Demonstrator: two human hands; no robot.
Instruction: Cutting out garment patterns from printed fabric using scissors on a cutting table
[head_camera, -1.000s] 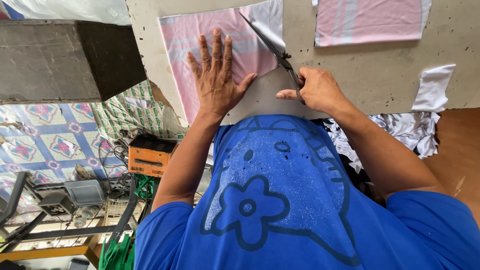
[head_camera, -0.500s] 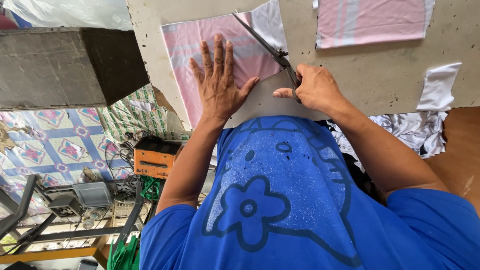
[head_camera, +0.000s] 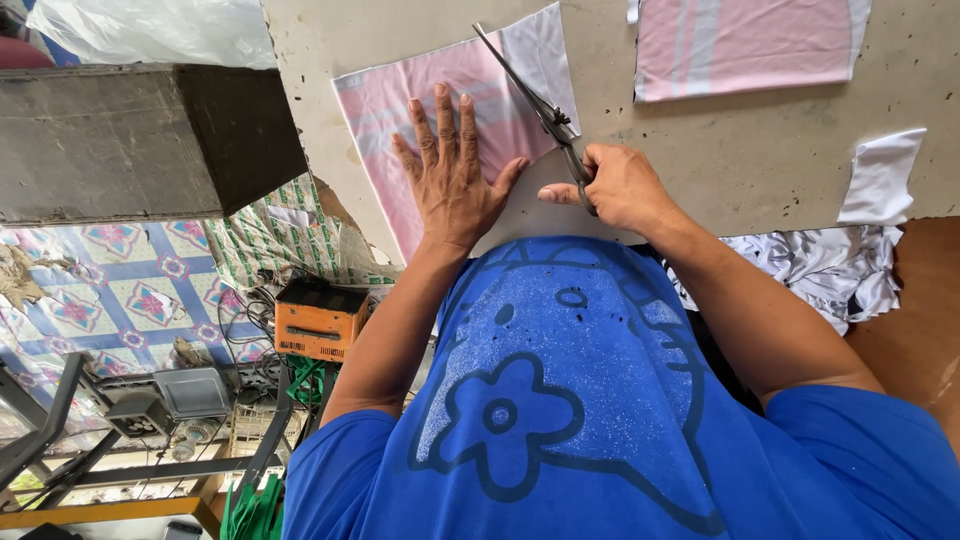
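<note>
My left hand (head_camera: 455, 175) lies flat, fingers spread, on a pink and white striped piece of cloth (head_camera: 400, 115) spread on a grey worktable (head_camera: 730, 160). My right hand (head_camera: 615, 185) grips the handles of long black scissors (head_camera: 525, 90). Their blades point away from me and run along the cloth's right side, where pink meets a white strip (head_camera: 545, 55). The two hands sit close together, thumbs almost touching.
A second pink striped cloth piece (head_camera: 745, 45) lies at the table's far right, a white scrap (head_camera: 880, 175) nearer. White fabric scraps (head_camera: 810, 265) hang off the near edge. Left of the table are a dark block (head_camera: 130, 140), an orange box (head_camera: 320, 320) and patterned floor tiles (head_camera: 110, 310).
The scissors' blades have closed further along the cloth's right side. My left hand stays pressed on the cloth. The view has shifted slightly.
</note>
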